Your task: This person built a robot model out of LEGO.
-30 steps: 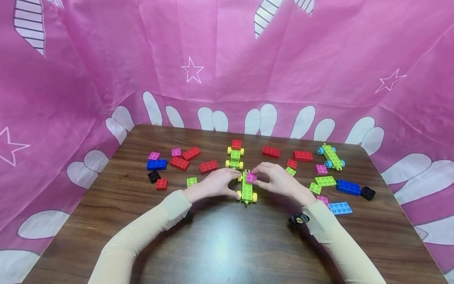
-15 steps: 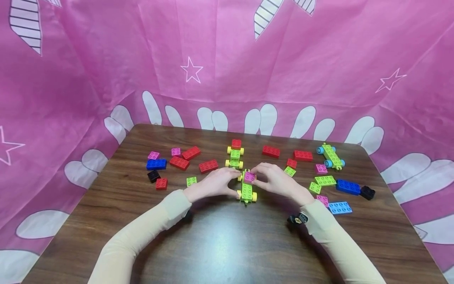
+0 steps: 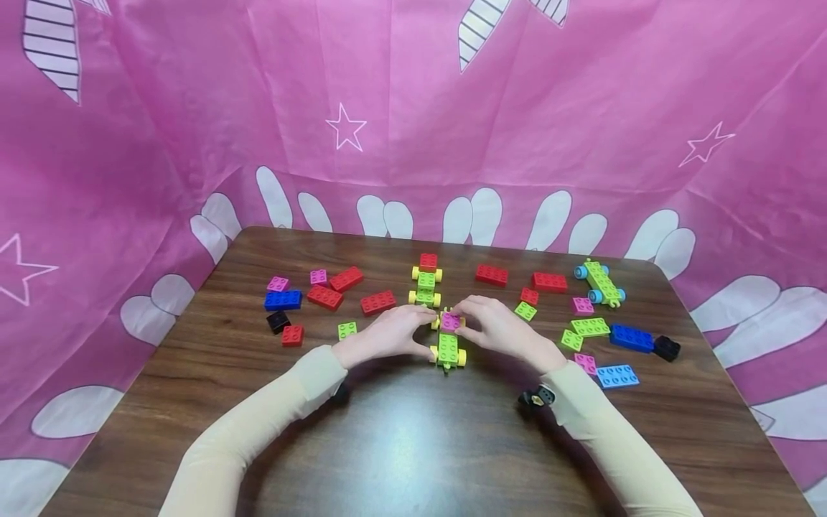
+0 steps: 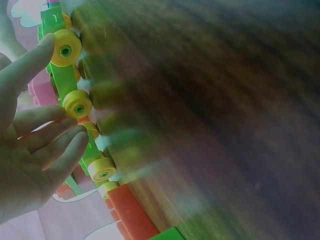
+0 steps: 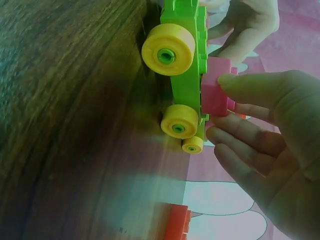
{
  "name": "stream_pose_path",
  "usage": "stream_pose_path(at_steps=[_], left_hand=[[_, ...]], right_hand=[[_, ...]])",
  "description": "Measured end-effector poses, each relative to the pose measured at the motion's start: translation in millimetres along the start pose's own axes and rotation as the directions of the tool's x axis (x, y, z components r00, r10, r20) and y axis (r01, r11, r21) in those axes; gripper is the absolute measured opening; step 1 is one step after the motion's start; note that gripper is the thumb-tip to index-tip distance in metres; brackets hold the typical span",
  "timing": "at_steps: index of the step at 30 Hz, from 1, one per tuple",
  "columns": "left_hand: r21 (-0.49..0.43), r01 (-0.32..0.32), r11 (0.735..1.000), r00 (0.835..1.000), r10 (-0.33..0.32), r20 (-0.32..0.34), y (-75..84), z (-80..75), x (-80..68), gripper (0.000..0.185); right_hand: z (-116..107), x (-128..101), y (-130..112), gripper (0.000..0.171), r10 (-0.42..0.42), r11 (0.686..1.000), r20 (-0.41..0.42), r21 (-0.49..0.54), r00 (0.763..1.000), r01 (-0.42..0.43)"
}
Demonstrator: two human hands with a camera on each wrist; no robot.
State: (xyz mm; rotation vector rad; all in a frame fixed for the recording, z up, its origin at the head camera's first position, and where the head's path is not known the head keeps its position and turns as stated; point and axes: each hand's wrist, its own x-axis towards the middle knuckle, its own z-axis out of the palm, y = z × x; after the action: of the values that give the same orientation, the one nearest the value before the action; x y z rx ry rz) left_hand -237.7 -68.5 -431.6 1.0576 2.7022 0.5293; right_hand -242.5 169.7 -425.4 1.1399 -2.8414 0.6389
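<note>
A lime-green wheeled toy base with yellow wheels stands on the table before the person. My left hand holds its left side, thumb at the near wheel and fingertips by the far wheel. A pink building brick sits on the base's far half. My right hand pinches that brick between thumb and fingers; in the right wrist view the pink brick lies right against the studs. Just beyond stands a second green wheeled base carrying a red brick.
Red, blue, pink, green and black bricks lie to the left, including a blue brick. More lie to the right, with a light-blue brick and a blue-wheeled green base. A pink cloth backdrop rises behind the wooden table.
The pink brick has shifted slightly left in my right hand and now lines up with the base. My left hand has stayed at the base's side.
</note>
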Motion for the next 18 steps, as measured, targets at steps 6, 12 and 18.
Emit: stream_pose_path(at_steps=[6, 12, 18], left_hand=[[0.016, 0.001, 1.000, 1.000, -0.001, -0.006, -0.2, 0.5, -0.1, 0.074], [0.020, -0.003, 1.000, 1.000, 0.004, -0.007, 0.7, 0.7, -0.1, 0.073], [0.032, 0.002, 0.999, 1.000, -0.001, -0.011, 1.4, 0.6, -0.1, 0.073]], right_hand=[[1.5, 0.6, -1.3, 0.031, 0.021, 1.000, -0.009, -0.004, 1.000, -0.021], [3.6, -1.8, -3.9, 0.033, 0.035, 0.999, -0.023, -0.020, 0.999, -0.035], [7.0, -3.6, -2.6, 0.030, 0.018, 0.999, -0.057, -0.035, 0.998, -0.020]])
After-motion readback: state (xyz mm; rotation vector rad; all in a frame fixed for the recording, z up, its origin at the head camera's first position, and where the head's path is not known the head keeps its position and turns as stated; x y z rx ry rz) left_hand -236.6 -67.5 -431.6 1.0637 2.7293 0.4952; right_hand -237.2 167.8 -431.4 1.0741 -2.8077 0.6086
